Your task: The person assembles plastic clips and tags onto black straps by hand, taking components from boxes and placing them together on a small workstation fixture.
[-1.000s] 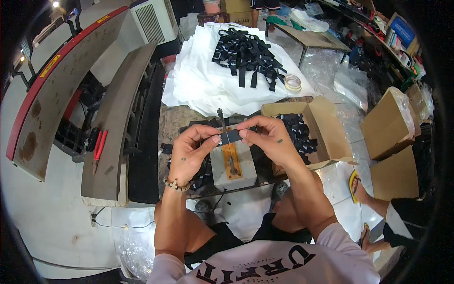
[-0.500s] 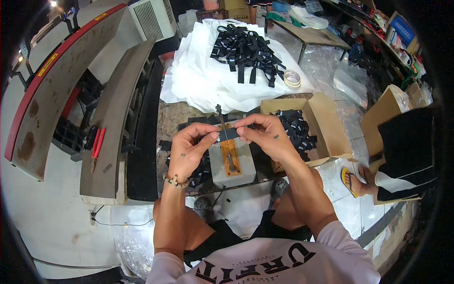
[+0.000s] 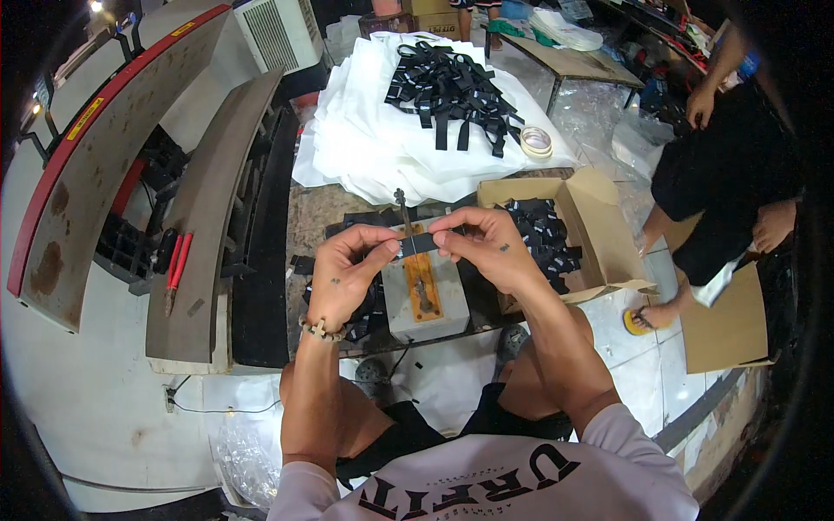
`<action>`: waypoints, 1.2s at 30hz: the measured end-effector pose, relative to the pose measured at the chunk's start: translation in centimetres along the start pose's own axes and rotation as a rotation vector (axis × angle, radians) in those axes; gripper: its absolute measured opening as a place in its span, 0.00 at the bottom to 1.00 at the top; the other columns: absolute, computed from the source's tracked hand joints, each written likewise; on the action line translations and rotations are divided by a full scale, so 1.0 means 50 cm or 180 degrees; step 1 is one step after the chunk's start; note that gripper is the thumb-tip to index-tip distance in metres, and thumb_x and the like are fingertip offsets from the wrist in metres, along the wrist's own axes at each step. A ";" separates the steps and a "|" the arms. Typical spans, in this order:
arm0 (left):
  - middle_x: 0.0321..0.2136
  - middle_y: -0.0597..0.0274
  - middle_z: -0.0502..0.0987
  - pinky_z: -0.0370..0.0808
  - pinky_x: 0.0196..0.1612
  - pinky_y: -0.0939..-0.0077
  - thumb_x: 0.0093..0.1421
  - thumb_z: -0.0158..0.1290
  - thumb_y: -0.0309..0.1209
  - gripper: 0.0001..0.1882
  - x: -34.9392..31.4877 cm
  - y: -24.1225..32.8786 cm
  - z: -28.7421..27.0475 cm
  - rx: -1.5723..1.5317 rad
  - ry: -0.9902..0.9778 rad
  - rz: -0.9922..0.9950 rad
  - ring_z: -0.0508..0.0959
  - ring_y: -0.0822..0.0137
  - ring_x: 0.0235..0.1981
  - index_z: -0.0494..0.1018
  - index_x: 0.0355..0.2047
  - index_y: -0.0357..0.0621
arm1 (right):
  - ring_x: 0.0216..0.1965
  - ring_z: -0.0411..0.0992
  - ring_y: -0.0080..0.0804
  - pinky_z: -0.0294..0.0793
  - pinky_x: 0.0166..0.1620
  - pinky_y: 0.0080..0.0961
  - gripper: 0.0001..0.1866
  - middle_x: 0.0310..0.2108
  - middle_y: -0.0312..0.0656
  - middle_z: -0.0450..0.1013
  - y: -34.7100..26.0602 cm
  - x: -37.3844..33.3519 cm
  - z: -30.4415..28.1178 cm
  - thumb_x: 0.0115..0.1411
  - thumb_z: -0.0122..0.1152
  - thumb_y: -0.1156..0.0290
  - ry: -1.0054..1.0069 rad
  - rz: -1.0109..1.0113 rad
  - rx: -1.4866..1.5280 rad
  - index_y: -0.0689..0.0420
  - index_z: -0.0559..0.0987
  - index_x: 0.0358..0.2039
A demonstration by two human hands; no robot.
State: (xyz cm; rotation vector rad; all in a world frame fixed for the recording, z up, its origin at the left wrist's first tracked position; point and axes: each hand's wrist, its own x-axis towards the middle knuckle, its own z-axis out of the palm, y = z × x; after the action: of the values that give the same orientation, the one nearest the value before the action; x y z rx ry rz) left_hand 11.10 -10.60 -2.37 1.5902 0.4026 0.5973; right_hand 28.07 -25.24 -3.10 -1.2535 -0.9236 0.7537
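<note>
Between my hands a short black fabric strip [image 3: 418,245] is stretched level, pinched at both ends. My left hand [image 3: 354,265] closes thumb and forefinger on its left end; my right hand [image 3: 486,247] grips the right end the same way. Under the strip stands a grey block [image 3: 439,306] with a wooden strip [image 3: 423,286] on top, carrying a dark metal piece. A thin upright metal piece [image 3: 401,203] rises just beyond the black strip. Whether the strip touches it I cannot tell. More black strips [image 3: 365,323] lie by my left wrist, partly hidden.
An open cardboard box [image 3: 608,252] of black pieces stands right of my hands. Beyond lie white sheets [image 3: 347,122], a heap of black straps [image 3: 452,91] and tape rolls [image 3: 536,142]. Red-handled pliers [image 3: 179,271] rest on the left-hand machine. Another person [image 3: 721,165] stands at the right.
The other person at the right has moved, with legs and hands now showing and a cardboard piece uncovered. My hands and the strip have hardly moved.
</note>
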 end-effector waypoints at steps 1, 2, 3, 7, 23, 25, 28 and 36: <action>0.32 0.63 0.81 0.74 0.39 0.82 0.61 0.57 0.21 0.05 0.000 0.000 0.000 0.0001 -0.0001 0.0001 0.77 0.76 0.32 0.78 0.38 0.34 | 0.29 0.73 0.16 0.72 0.33 0.14 0.08 0.29 0.36 0.78 0.000 0.000 0.000 0.61 0.63 0.76 0.0001 -0.0001 0.0000 0.63 0.82 0.41; 0.32 0.63 0.81 0.74 0.39 0.82 0.61 0.57 0.21 0.05 0.001 -0.001 -0.001 0.0014 -0.0005 0.0001 0.77 0.76 0.32 0.78 0.38 0.34 | 0.29 0.73 0.16 0.72 0.33 0.14 0.08 0.29 0.36 0.78 0.000 0.000 -0.001 0.61 0.63 0.76 -0.0006 0.0007 -0.0007 0.63 0.82 0.41; 0.32 0.63 0.81 0.74 0.39 0.82 0.61 0.58 0.21 0.05 0.001 -0.003 -0.002 0.0028 -0.0007 -0.0001 0.77 0.76 0.32 0.78 0.38 0.34 | 0.29 0.73 0.16 0.72 0.33 0.14 0.08 0.29 0.36 0.78 0.001 0.000 -0.001 0.61 0.63 0.76 -0.0015 0.0018 -0.0013 0.63 0.82 0.41; 0.31 0.63 0.81 0.74 0.39 0.82 0.61 0.58 0.21 0.05 0.002 -0.006 -0.003 0.0092 0.0022 -0.0032 0.77 0.76 0.32 0.79 0.37 0.34 | 0.29 0.73 0.16 0.72 0.33 0.15 0.09 0.31 0.36 0.78 0.008 0.002 -0.002 0.60 0.66 0.73 0.0000 0.0085 0.0051 0.61 0.83 0.40; 0.33 0.65 0.81 0.74 0.39 0.85 0.61 0.58 0.22 0.07 -0.006 0.010 -0.021 0.0102 0.0292 0.0066 0.77 0.79 0.33 0.79 0.40 0.35 | 0.35 0.78 0.47 0.76 0.39 0.33 0.12 0.33 0.49 0.80 0.053 -0.012 -0.228 0.53 0.66 0.75 0.0537 0.0201 -0.3034 0.62 0.81 0.39; 0.33 0.65 0.81 0.74 0.38 0.85 0.61 0.58 0.22 0.07 -0.008 0.015 -0.021 0.0073 0.0321 0.0118 0.77 0.78 0.33 0.79 0.40 0.34 | 0.37 0.77 0.53 0.76 0.40 0.34 0.13 0.35 0.51 0.79 0.049 -0.015 -0.224 0.52 0.67 0.75 0.0468 0.0490 -0.3322 0.62 0.81 0.39; 0.33 0.65 0.81 0.74 0.39 0.84 0.61 0.59 0.22 0.07 -0.017 0.022 -0.017 0.0149 0.0354 0.0241 0.77 0.78 0.34 0.79 0.40 0.34 | 0.35 0.78 0.44 0.75 0.40 0.29 0.14 0.35 0.47 0.79 0.014 -0.017 -0.177 0.53 0.68 0.73 0.1013 -0.0185 -0.3770 0.60 0.81 0.40; 0.36 0.63 0.81 0.74 0.42 0.83 0.61 0.59 0.21 0.08 -0.050 0.057 0.036 0.0027 0.0070 0.0588 0.77 0.78 0.37 0.79 0.40 0.35 | 0.36 0.73 0.16 0.71 0.41 0.15 0.15 0.35 0.35 0.78 -0.067 -0.037 0.043 0.60 0.66 0.76 -0.0166 -0.0757 0.0040 0.61 0.78 0.47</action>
State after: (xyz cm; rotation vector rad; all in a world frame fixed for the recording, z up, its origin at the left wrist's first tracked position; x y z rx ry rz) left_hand 9.90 -13.84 0.04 1.6411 0.2762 0.7551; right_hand 25.28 -26.47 0.04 -1.0938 -1.0872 0.6048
